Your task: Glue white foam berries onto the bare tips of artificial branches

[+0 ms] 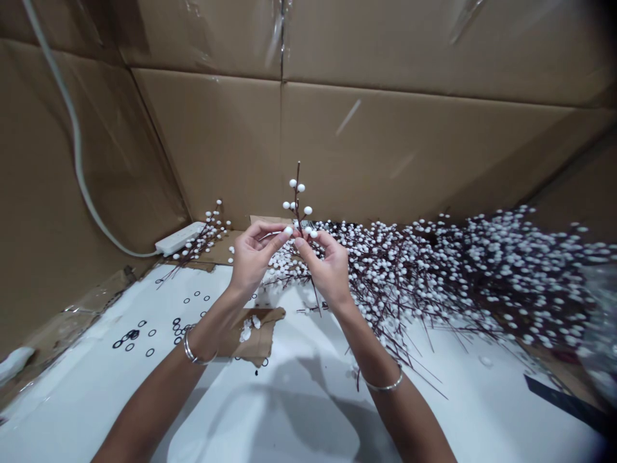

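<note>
Berry spray (297, 193), with round, smooth white berries set on a thin, dark brown stem, is held nearly upright in the head view, between both hands and in front of the creased cardboard wall (216, 128). The thumb and curled fingers of the left hand (254, 254) are closed on the spray beside a white berry; by the right hand (330, 263), the stem is pinched between thumb and forefinger, with more berries showing at the fingertips. Which exact part is pressed by each fingertip cannot be told. The stem's bare tip is pointed upward. A shiny, silvery band is worn on each forearm.

On the right, a dense, bristling heap of similar sprays (400, 257) is piled along the foot of the wall, its stiff, wiry stems spread over the smooth white tabletop (72, 399). A smaller bundle (205, 238) is placed beside a boxy white power strip (176, 240) at the left, to which a rounded pale cable (77, 141) is joined. Thin black rings (132, 335) are scattered there, some overlapped in a cluster. A torn, flat cardboard piece (258, 348) is laid near the left forearm, topped with crumpled white scraps (247, 331). At the far right, clear, wrinkled plastic (602, 302) is seen beside the heap.
</note>
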A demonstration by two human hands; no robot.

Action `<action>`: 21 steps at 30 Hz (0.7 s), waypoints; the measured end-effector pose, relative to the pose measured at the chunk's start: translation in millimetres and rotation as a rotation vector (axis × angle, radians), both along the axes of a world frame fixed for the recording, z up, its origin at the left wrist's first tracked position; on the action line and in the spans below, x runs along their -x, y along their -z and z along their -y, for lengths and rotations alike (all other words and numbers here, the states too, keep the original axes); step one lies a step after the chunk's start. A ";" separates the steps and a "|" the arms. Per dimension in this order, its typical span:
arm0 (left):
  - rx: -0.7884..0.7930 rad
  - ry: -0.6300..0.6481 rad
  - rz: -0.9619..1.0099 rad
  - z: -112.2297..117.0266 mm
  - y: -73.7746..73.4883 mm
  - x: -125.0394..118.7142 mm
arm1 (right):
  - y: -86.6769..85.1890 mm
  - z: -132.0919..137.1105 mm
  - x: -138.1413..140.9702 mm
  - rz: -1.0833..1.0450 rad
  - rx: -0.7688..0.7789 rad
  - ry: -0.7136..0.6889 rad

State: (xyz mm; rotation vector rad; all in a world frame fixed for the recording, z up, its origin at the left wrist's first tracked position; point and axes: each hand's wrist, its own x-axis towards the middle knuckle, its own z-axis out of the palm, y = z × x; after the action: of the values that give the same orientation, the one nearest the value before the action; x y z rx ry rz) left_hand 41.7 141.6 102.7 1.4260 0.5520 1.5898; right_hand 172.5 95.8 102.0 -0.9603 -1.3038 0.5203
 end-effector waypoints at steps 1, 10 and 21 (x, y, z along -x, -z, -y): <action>0.000 0.004 0.003 0.1 0.0 -0.3 | 0.1 -0.2 -0.1 0.004 -0.001 0.006; 0.009 -0.001 -0.004 0.9 -0.4 -2.3 | 1.3 -1.3 -0.5 0.017 0.017 0.022; -0.003 -0.040 -0.038 3.6 -0.7 -4.1 | 3.2 -4.3 1.5 0.023 0.022 0.034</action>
State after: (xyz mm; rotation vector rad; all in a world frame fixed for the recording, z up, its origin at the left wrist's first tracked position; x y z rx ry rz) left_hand 45.8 138.0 103.4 1.4582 0.6038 1.5986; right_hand 171.0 100.1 98.9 -1.0082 -1.3020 0.4996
